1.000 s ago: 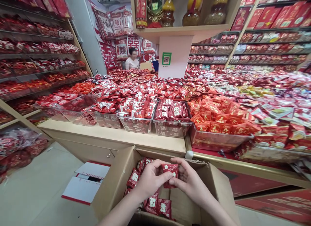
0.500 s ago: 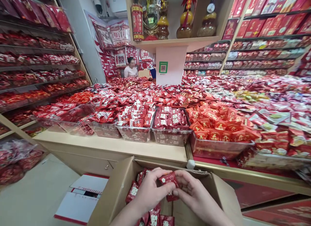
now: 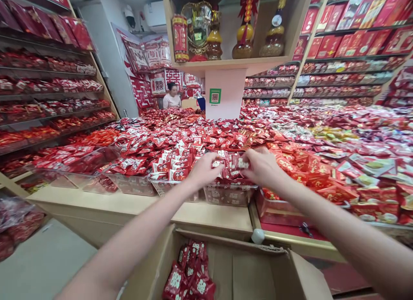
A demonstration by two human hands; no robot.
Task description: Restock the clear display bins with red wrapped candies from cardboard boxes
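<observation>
Both my hands are over a clear plastic bin (image 3: 227, 196) filled with small dark-red wrapped packets (image 3: 230, 167) printed with white characters and flowers. My left hand (image 3: 206, 168) is at the bin's left side, with its thumb and curved fingers apart near the packets. At the right side, my right hand (image 3: 260, 164) pinches a red packet (image 3: 242, 163), slightly blurred. Below my arms stands an open cardboard box (image 3: 251, 274), with more of the same packets (image 3: 190, 272) piled in its left part.
Bins of other wrapped packets flank this one, including a bin of orange-red packets (image 3: 306, 166) on the right. A wooden ledge (image 3: 135, 209) runs in front. Above hangs a display shelf (image 3: 226, 64) on a white post (image 3: 226, 106). A person (image 3: 172, 100) is at the back.
Both hands have moved up and forward from above the cardboard box to the clear bin. The packets inside the box are now less covered by my hands.
</observation>
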